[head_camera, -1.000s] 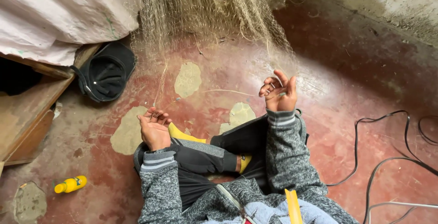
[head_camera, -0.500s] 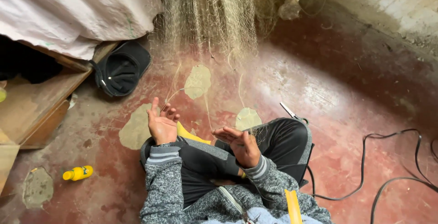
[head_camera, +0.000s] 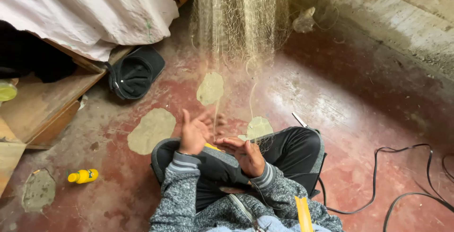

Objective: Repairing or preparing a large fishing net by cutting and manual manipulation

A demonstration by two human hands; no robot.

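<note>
Net [head_camera: 241, 19]: pale fine mesh hanging ahead of both hands, well beyond the fingertips; its lower strands trail down toward the hands.
Strands [head_camera: 216, 114]: thin threads from the net drop between the two hands; whether they are pinched cannot be told.
Left hand [head_camera: 194, 133]: raised, palm turned inward, fingers spread apart and upright, thumb free; it closes on nothing that can be seen.
Right hand [head_camera: 243, 154]: just beside the left hand, lower and nearer the body, palm up, fingers loosely extended toward the left hand; not clamped on anything visible.
Hands together: close, fingertips near one another, contact uncertain.
Legs [head_camera: 283, 151]: crossed, in black trousers, directly beneath both hands.
Sleeves [head_camera: 182, 184]: grey knit with striped cuffs, running back from each wrist.
Floor [head_camera: 359, 109]: red, worn, with pale patches just ahead of the hands.
Cap [head_camera: 135, 73]: black, ahead and to the left of the left hand, well apart.
Bottle [head_camera: 84, 176]: small, yellow, lying on the floor far left of the left hand.
Cable [head_camera: 402, 175]: black, looping on the floor well to the right of the right hand.
Sheet [head_camera: 85, 10]: white cloth over a wooden board, far ahead-left.
</note>
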